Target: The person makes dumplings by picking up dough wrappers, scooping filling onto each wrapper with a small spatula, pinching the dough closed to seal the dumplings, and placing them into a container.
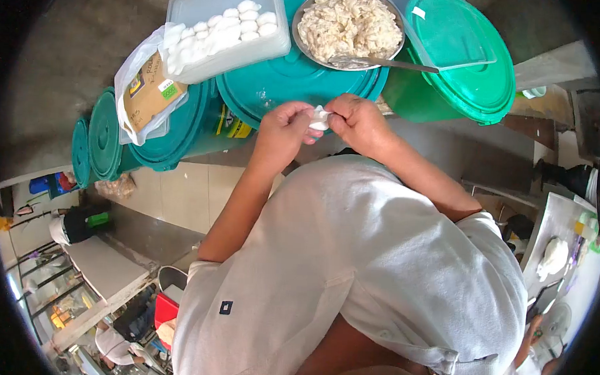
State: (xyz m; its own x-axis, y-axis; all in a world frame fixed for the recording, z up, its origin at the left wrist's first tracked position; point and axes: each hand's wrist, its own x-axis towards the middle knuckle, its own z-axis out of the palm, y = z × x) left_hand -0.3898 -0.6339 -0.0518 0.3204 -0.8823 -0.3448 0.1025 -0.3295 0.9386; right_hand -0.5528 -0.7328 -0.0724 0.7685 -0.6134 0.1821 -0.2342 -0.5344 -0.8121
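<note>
A small white piece of dough (319, 121) is pinched between my two hands, its top edge gathered to a point. My left hand (283, 126) has its thumb and fingers closed on the dough's left side. From the right, my right hand (360, 123) pinches its edge with thumb and forefinger. Just beyond them is the teal lid (270, 90) of a large bin. A metal bowl (296, 35) on it holds a pale, chunky mixture (348, 24), with a flat-handled metal utensil (390, 63) lying in it. Left of the bowl, a clear plastic tub (262, 52) contains several smooth white dough balls (229, 28).
A plastic bag with a brown paper package (152, 96) rests left of the tub. More teal lidded bins (105, 133) line the left. At right, a clear lid (454, 34) lies on a green bin (492, 82). Another person (116, 345) is at lower left.
</note>
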